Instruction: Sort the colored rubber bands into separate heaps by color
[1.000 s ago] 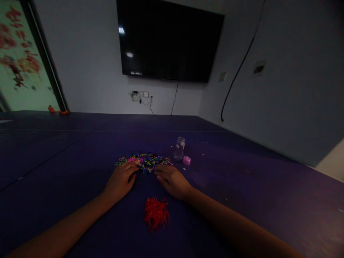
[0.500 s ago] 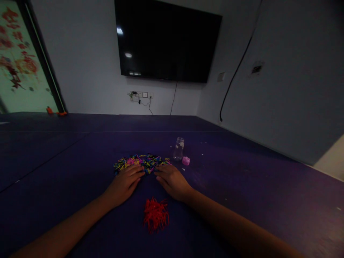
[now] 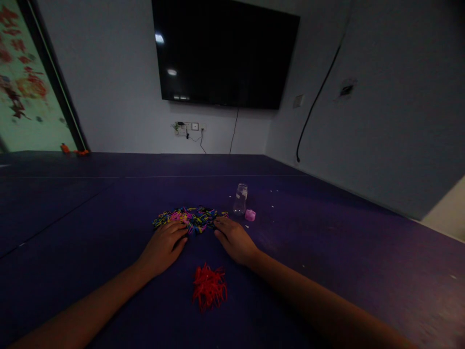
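Note:
A spread-out heap of small elastic bands (image 3: pixel 198 221) in yellow, pink, blue, black and green lies on the purple floor mat (image 3: pixel 119 213). On its near left edge rests my left hand (image 3: pixel 165 246), fingers stretched out over the bands. My right hand (image 3: pixel 234 238) lies palm down with extended fingers at the heap's right edge. Between my forearms, closer to me, is a separate pile of red elastic bands (image 3: pixel 209 288), touched by neither hand. Behind my right hand stands a clear bottle (image 3: pixel 240 199), with a pink cap (image 3: pixel 250 215) beside it.
Small white scraps (image 3: pixel 272 206) dot the mat to the right. Beyond the mat, a large dark television (image 3: pixel 225 53) hangs on the wall above several sockets (image 3: pixel 195 126). A black cable (image 3: pixel 314 104) runs down the right wall. Orange objects (image 3: pixel 82 152) sit by the left door.
My hands have moved slightly apart, the left one leftward and the right one rightward, uncovering more of the heap's near middle. The red pile and bottle stay in place.

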Tool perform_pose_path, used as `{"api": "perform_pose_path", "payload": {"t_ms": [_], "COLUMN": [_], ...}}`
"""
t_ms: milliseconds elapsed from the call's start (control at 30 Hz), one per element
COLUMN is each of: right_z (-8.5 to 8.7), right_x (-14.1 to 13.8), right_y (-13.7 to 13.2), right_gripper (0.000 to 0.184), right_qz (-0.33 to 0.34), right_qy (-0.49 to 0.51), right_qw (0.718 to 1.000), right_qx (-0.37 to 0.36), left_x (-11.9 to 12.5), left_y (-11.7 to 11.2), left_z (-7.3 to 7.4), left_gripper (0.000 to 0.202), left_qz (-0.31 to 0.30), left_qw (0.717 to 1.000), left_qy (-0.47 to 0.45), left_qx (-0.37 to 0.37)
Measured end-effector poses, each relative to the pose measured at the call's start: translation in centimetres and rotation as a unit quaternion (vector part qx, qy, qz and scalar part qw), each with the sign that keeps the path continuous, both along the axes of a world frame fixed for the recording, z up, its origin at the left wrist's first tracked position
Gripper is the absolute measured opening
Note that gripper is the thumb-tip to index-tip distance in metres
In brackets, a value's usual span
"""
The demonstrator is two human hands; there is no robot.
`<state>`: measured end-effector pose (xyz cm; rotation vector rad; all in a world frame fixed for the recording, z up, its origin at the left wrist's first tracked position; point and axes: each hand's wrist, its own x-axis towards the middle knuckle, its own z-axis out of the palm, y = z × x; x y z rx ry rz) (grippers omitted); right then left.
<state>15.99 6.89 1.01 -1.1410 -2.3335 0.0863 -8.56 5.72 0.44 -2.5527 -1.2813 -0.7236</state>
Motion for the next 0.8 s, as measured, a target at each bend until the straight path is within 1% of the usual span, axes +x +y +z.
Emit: {"api": "perform_pose_path", "payload": {"t_ms": [100, 200, 267, 333, 567, 633, 800], "right_z": [0.0, 0.02, -0.04, -0.18, -0.68, -0.73, -0.68], "right_x": [0.01, -0.03, -0.04, -0.03, 0.02, 0.05, 0.19], "right_y": [-0.2, -0.36, -0.33, -0.22, 0.03, 0.13, 0.47], "right_gripper": [0.041, 0.044, 0.044, 0.044, 0.041, 0.041, 0.041], "right_qz": [0.037, 0.062, 0.054, 0.033, -0.026, -0.026, 0.0], "right_qy": [-0.035, -0.065, -0.071, -0.068, -0.031, -0.027, -0.026], "right_qw": [0.999, 0.996, 0.996, 0.997, 0.999, 0.999, 0.999], "right_qx": [-0.006, -0.017, -0.026, -0.031, -0.026, -0.026, -0.019], "left_x": [-0.05, 0.01, 0.04, 0.05, -0.08, -0.08, -0.03], "left_y": [0.13, 0.06, -0.02, -0.07, -0.13, -0.2, -0.34], "left_z": [-0.06, -0.08, -0.12, -0.17, -0.13, -0.04, 0.22], "left_gripper": [0.031, 0.033, 0.035, 0.035, 0.03, 0.029, 0.027], "left_qz": [0.003, -0.025, -0.039, -0.04, -0.013, -0.009, -0.001], "left_qw": [1.0, 1.0, 0.999, 0.998, 1.0, 1.0, 1.0], "left_qy": [-0.002, 0.008, 0.015, 0.016, 0.008, 0.008, -0.002], "left_qx": [0.0, -0.014, -0.027, -0.035, -0.015, -0.005, 0.006]}}
